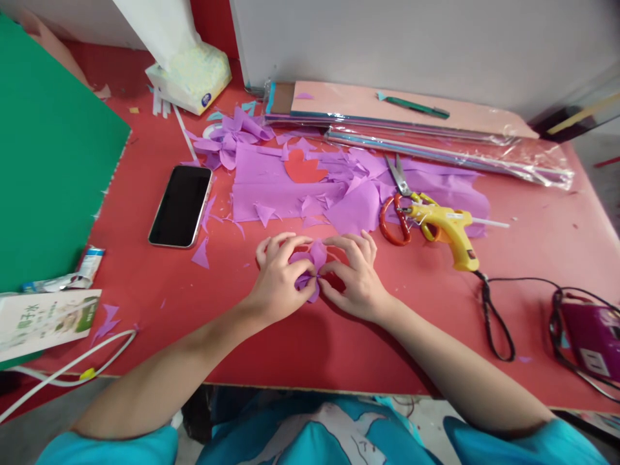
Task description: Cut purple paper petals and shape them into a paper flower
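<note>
Between my two hands, low over the red table, is a purple paper flower (317,253) with several petals. My left hand (281,278) is closed on its left side, thumb and fingers pinching the petals. My right hand (356,274) has its thumb and forefinger pinched at the flower's right side, near the middle. The fingers hide part of the flower. Just beyond my hands lie purple paper sheets and scraps (281,197), with a red paper piece with a zigzag edge (303,168) on top.
Right of the scraps lie red-handled scissors (398,206) and a yellow glue gun (450,232) with its cord. A phone (181,206) lies left, a tissue box (194,77) behind it. A green cutter (419,107) rests on wrapped paper (339,103). A green board (48,155) stands far left.
</note>
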Demonstrator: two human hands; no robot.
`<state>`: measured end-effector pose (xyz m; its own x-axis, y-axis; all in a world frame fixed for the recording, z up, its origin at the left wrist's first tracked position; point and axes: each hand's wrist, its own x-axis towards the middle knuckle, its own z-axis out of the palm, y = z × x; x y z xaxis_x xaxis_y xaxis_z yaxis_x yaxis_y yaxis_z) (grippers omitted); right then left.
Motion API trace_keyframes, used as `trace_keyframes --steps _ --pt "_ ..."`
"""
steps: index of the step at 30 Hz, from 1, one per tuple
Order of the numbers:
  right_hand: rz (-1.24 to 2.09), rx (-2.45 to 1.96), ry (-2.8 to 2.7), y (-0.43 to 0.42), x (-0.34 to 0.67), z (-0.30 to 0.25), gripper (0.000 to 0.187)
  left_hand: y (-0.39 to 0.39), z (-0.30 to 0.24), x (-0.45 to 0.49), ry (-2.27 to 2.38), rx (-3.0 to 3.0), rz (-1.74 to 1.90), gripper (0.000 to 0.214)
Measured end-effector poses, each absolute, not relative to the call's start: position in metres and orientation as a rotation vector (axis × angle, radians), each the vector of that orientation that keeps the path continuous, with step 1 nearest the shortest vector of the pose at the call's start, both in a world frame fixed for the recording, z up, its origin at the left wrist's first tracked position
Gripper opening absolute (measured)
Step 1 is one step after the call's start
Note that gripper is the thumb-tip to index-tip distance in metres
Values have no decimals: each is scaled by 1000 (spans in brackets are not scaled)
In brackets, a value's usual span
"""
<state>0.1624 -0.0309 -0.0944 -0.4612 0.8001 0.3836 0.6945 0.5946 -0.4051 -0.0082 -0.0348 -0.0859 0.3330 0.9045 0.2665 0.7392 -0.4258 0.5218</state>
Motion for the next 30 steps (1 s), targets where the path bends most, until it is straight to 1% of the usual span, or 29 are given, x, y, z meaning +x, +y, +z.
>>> trace_keyframes --steps 18,30 --pt "252 -1130 -2213 -30 162 -96 4 -34 -86 -8 1452 2292 844 4" --pt "137 -1060 -2182 -30 163 -96 5 -33 -85 -8 1454 2229 866 2"
